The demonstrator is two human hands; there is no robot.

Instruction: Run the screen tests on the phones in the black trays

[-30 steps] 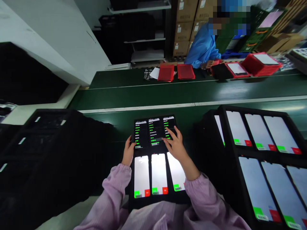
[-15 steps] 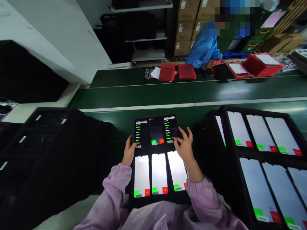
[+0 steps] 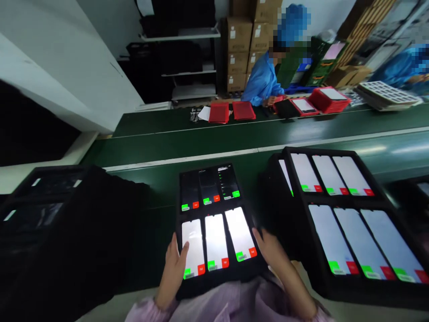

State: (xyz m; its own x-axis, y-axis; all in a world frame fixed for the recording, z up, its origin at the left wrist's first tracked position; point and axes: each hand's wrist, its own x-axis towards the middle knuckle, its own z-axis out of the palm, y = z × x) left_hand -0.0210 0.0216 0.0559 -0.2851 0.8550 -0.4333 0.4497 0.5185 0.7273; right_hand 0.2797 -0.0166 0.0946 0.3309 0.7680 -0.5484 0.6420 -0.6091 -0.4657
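Observation:
A black tray (image 3: 214,209) lies on the green table in front of me with two rows of three phones. The near row's phones (image 3: 216,240) glow white with green and red buttons; the far row's phones (image 3: 209,188) are dark. My left hand (image 3: 174,266) grips the tray's near left edge, its thumb resting on the near left phone (image 3: 192,243). My right hand (image 3: 273,252) holds the tray's near right edge, fingers curled along the rim next to the near right phone (image 3: 239,235).
A stack of black trays (image 3: 338,210) with white-lit phones stands at my right. More stacked black trays (image 3: 50,223) sit at my left. Beyond the green conveyor (image 3: 234,134), a person in blue works beside red trays (image 3: 231,112). Cardboard boxes stand behind.
Both hands pulled back from the far row of phones to the tray's near sides. The far left and middle phones changed from test lists to dark screens. The camera view shifted.

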